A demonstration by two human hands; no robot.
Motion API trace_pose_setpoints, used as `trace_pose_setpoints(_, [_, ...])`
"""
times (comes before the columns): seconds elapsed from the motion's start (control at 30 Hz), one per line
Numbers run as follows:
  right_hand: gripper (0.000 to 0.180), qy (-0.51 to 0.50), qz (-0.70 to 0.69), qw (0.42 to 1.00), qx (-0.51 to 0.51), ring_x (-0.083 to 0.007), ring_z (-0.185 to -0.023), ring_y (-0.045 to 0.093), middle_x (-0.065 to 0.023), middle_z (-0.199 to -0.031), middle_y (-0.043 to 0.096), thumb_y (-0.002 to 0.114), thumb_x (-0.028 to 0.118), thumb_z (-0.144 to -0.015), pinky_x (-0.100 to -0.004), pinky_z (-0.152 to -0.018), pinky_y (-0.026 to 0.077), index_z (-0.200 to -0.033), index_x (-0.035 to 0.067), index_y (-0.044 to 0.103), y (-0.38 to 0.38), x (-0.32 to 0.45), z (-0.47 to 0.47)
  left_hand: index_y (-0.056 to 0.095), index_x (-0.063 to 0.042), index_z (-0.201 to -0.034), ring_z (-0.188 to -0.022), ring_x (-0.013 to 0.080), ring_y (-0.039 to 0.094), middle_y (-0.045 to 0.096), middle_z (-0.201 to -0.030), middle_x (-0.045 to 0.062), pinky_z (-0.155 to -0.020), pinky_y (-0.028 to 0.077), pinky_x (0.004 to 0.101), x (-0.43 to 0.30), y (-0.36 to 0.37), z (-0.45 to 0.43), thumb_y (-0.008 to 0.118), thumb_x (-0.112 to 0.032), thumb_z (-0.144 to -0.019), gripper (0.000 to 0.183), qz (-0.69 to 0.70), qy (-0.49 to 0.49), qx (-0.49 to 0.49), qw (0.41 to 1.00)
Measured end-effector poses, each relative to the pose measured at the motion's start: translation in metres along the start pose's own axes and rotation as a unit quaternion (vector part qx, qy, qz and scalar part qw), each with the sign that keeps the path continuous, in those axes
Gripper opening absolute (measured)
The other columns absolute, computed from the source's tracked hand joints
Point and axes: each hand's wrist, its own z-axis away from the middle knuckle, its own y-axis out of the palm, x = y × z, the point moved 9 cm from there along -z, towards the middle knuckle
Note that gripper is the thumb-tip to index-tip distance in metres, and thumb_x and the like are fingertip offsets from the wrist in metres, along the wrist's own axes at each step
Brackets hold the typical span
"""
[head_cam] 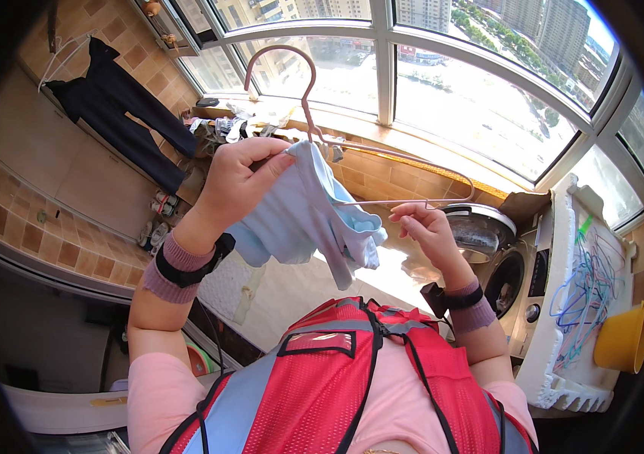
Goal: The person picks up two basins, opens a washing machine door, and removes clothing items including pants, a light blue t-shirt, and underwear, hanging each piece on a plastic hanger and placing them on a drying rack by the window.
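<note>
My left hand (245,181) pinches the edge of a light blue garment (293,221) between thumb and fingers. A pink clothes hanger (407,153) runs partly inside the garment, with its hook standing up above the cloth. The hanger's right arm sticks out bare, and its lower bar enters the garment opening. Just under that bar is my right hand (427,232), fingers loosely curled and thumb apart, with nothing visible between them. Whether its fingertips touch the bar is hard to tell. The garment hangs in folds, its far side hidden.
Dark trousers (129,113) hang on a white hanger at the left wall. To the right stands a front-loading washing machine (512,284) with its round door (480,227) open. Beside it, a white foam box (563,272) holds tangled hangers (588,295) and a yellow bucket (623,337). Windows line the front.
</note>
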Motion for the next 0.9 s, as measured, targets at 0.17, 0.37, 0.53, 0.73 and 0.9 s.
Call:
trace_pose_setpoints(0.17, [0.027,-0.083,0.334,0.924,0.166,-0.0254,-0.08,0.062,-0.0124,-0.1,0.061,0.063,0.009,-0.081,-0.0342,-0.072,0.05,-0.107,0.005,0.06,0.1,-0.001,-0.022,0.065,0.004,-0.094,-0.066,0.0057,0.052,0.063,-0.076,0.004,-0.059,0.043,0.0209,0.012,-0.037,0.021,0.064,-0.009,-0.086,0.016,0.008,-0.016,-0.058,0.998])
trace_pose_setpoints(0.37, [0.013,-0.191,0.362,0.908,0.082,-0.0317,-0.085,0.055,-0.0123,-0.09,0.055,0.066,0.006,-0.076,-0.039,-0.074,0.046,-0.087,0.004,0.061,0.098,0.01,-0.045,0.065,0.004,-0.094,-0.066,0.0048,0.052,0.063,-0.075,0.003,-0.058,0.042,0.0209,0.045,-0.085,0.06,0.063,-0.009,-0.087,0.014,0.027,-0.059,-0.126,0.99])
trace_pose_setpoints(0.53, [0.013,-0.255,0.391,0.884,0.042,-0.0308,-0.087,0.055,-0.0123,-0.091,0.057,0.066,0.005,-0.076,-0.0381,-0.075,0.046,-0.088,0.004,0.062,0.095,0.032,-0.049,0.065,0.004,-0.092,-0.066,0.007,0.054,0.063,-0.075,0.005,-0.057,0.042,0.0225,0.067,-0.102,0.085,0.064,-0.008,-0.086,0.014,-0.018,-0.055,-0.141,0.988])
trace_pose_setpoints(0.73, [0.012,-0.254,0.438,0.861,0.047,-0.0294,-0.081,0.056,-0.0107,-0.084,0.058,0.068,0.005,-0.074,-0.0362,-0.07,0.047,-0.085,0.005,0.062,0.084,0.045,-0.058,0.066,0.002,-0.089,-0.058,0.0147,0.053,0.058,-0.067,0.007,-0.052,0.04,0.0267,0.076,-0.107,0.099,0.065,-0.009,-0.083,0.012,-0.115,-0.018,-0.15,0.982])
trace_pose_setpoints(0.9, [0.012,-0.282,0.457,0.842,0.052,-0.0285,-0.073,0.056,-0.0099,-0.077,0.057,0.069,0.004,-0.072,-0.0357,-0.065,0.047,-0.081,0.005,0.062,0.086,0.062,-0.058,0.066,-0.002,-0.084,-0.056,0.0244,0.053,0.054,-0.064,0.01,-0.05,0.041,0.032,0.069,-0.099,0.107,0.068,-0.009,-0.078,0.009,-0.222,0.08,-0.134,0.962])
